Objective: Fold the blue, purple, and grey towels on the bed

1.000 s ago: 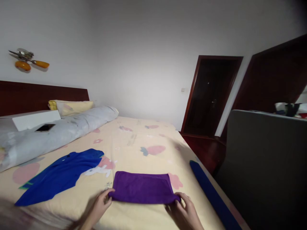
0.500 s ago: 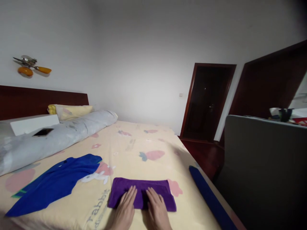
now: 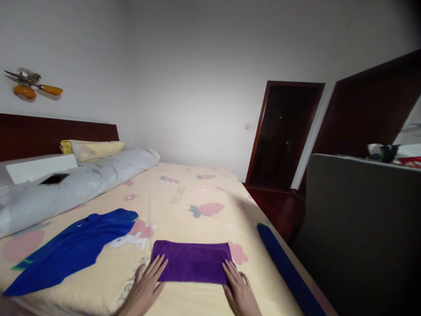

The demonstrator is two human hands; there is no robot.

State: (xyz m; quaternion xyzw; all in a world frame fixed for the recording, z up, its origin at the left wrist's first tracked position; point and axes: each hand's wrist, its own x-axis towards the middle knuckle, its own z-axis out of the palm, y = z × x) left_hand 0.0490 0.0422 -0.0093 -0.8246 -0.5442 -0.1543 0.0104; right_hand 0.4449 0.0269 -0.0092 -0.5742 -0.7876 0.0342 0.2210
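Note:
A purple cloth, folded into a flat rectangle, lies on the patterned bed sheet close in front of me. My left hand rests with spread fingertips on its left end, thumb apart. On the right end lie the outstretched fingers of my right hand. Neither hand grasps anything; both press flat on the fabric. To the left a crumpled blue cloth with a green edge is spread out. A long, narrow dark blue cloth lies along the bed's right edge.
A grey bolster-like roll crosses the bed's left side, carrying a phone. Behind it are a white box and a yellow pillow by the headboard. A dark grey panel stands right of the bed.
My hands have moved apart, from the middle of the purple cloth out to its left and right ends. The cloth now looks flatter. The view has shifted slightly.

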